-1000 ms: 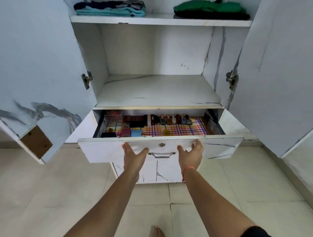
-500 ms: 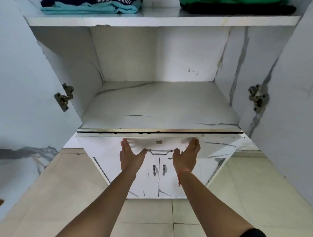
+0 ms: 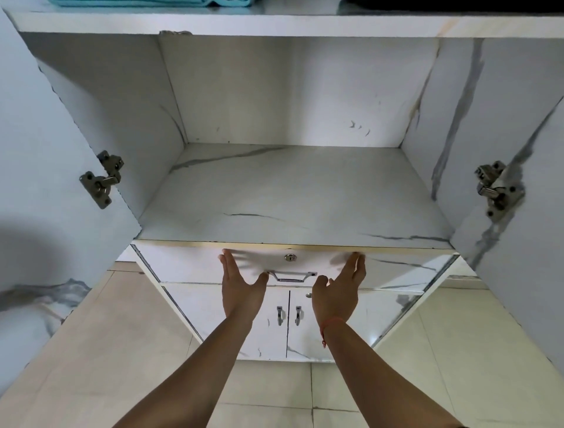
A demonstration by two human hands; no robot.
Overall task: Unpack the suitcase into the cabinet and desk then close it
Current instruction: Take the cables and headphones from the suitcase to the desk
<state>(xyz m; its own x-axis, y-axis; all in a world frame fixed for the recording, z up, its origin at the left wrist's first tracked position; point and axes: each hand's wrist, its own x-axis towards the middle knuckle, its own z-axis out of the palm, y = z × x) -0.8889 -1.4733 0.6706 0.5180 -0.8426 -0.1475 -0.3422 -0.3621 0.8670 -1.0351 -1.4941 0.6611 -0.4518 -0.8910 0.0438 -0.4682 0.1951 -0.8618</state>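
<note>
The white marble-patterned cabinet drawer [image 3: 189, 262] sits pushed in flush under the bare middle shelf [image 3: 293, 198]. My left hand [image 3: 241, 287] lies flat with straight fingers on the drawer front, left of the metal handle [image 3: 291, 276]. My right hand [image 3: 338, 290] is at the drawer front to the right of the handle, fingers straight and slightly blurred. A keyhole [image 3: 290, 257] sits above the handle. The drawer's contents are hidden. The suitcase is not in view.
Both cabinet doors stand wide open, the left door [image 3: 45, 183] and the right door [image 3: 534, 198], with steel hinges [image 3: 103, 180]. Folded turquoise cloth [image 3: 152, 2] lies on the top shelf. Two small lower doors with handles [image 3: 288, 314] are below the drawer. Tiled floor [image 3: 106, 351] lies beneath.
The drawer, open a second ago with small items on a checked liner showing, has been pushed in fully by both hands. My view has moved closer to the cabinet.
</note>
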